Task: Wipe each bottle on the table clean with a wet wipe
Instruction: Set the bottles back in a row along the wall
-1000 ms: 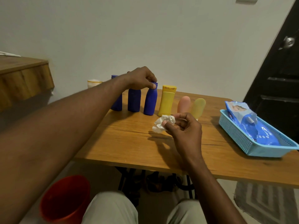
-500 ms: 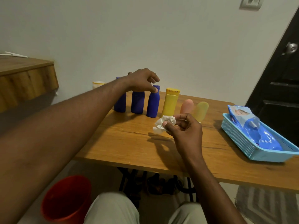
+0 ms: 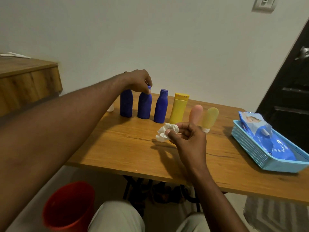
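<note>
Six upright containers in one row on a wooden table (image 3: 125, 148). The left hand (image 3: 138, 81), fingers curled, grips the cap of the middle blue bottle (image 3: 144, 106). A second blue bottle (image 3: 126, 103) stands just left of that grip and a third blue bottle (image 3: 160, 108) just right of it, followed by one yellow bottle (image 3: 178, 108), one pink tube (image 3: 195, 113) and one pale yellow tube (image 3: 209, 117) standing cap-down. The right hand (image 3: 189, 141), nearer than the left grip, pinches one crumpled wet wipe (image 3: 165, 133) in front of the yellow bottle. Well right of both grips, one blue basket (image 3: 250, 148) holds one wipes pack (image 3: 270, 141). Room: one red bucket (image 3: 68, 205) on the floor, pale wall (image 3: 167, 39), one switch plate (image 3: 264, 4), dark door (image 3: 291, 91), wooden shelf (image 3: 28, 77)
</note>
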A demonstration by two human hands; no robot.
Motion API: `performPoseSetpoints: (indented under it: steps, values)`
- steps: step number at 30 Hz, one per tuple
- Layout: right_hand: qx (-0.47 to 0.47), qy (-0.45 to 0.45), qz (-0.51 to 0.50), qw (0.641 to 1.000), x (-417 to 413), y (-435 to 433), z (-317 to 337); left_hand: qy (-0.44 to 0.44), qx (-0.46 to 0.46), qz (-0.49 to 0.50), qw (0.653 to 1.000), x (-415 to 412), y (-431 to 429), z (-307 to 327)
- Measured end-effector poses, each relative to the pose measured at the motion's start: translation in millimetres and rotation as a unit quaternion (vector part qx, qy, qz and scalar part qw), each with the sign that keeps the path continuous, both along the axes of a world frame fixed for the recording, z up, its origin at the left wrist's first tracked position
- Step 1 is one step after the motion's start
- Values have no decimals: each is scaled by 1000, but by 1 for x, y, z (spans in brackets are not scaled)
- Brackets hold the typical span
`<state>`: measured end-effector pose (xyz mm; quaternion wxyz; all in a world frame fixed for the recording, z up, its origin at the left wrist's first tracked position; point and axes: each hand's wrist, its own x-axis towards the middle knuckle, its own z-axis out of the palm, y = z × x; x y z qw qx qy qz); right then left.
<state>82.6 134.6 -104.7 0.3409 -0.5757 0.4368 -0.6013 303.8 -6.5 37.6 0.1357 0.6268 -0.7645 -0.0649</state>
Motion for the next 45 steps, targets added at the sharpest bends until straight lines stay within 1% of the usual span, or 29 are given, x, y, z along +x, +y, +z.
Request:
performPoseSetpoints:
  steps: [8,13,16,19,23,26,31,34,37,40,41,42,45]
  values:
    - [-2,2,6,1000,5,5,3,39,-17,-16,999,10,22,18]
    - [-30,9,-7,999,12,8,9,95,-3,-31,995,11,51,28]
    - [-71,43,-22,996,17,11,16,129,19,-44,990,9,67,21]
    - [-119,91,-19,989,24,10,23,144,38,-53,987,5,78,5]
    - [-179,158,-29,971,33,6,28,173,65,-67,980,-1,85,-13]
    - [-225,221,-37,948,36,2,27,196,61,-54,977,-8,90,-18]
    - [-215,326,-34,920,41,7,16,223,44,-43,973,-18,91,-24]
    - [-169,380,-23,909,35,20,3,229,40,-34,972,-18,90,-26]
    - [-105,435,10,894,30,31,1,246,45,-29,968,-14,89,-30]
    - [-54,501,51,862,28,34,10,252,52,-32,966,-14,90,-29]
    - [-54,508,58,858,28,33,13,251,52,-33,966,-15,91,-28]
    - [-64,498,59,863,28,33,16,249,52,-34,967,-15,93,-27]
    - [-137,411,11,901,29,30,26,232,61,-31,970,-18,96,-25]
